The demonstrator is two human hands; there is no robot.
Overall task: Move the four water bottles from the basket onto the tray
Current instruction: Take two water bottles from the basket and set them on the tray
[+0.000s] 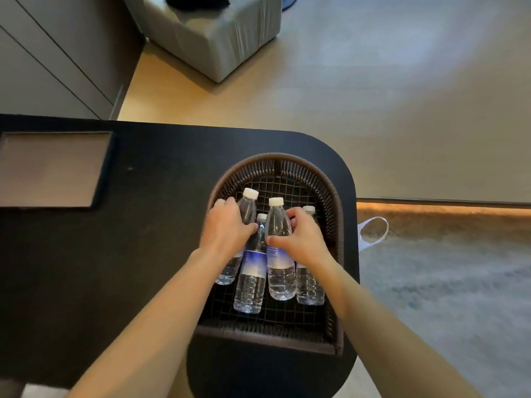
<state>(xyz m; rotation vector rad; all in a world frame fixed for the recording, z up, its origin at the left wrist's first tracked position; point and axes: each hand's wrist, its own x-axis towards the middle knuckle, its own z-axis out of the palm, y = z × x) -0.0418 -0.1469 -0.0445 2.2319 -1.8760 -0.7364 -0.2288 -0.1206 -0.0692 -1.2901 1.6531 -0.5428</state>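
A dark brown woven basket (330, 185) stands on the black table, right of centre. Several clear water bottles with white caps and blue labels lie in it, caps pointing away from me. My left hand (227, 231) is wrapped around the leftmost bottle (248, 206). My right hand (304, 237) grips the third bottle (280, 271), which lies on top of the others. Between my hands lies another bottle (250, 285), and the rightmost bottle (309, 285) lies partly under my right hand. The tray (54, 170), brown with a dark rim, sits at the table's far left.
The black table (149, 219) has a rounded right corner just beyond the basket. A grey upholstered cube stool (218, 33) stands on the wooden floor beyond the table. A white loop-shaped object (373, 234) lies on the carpet to the right.
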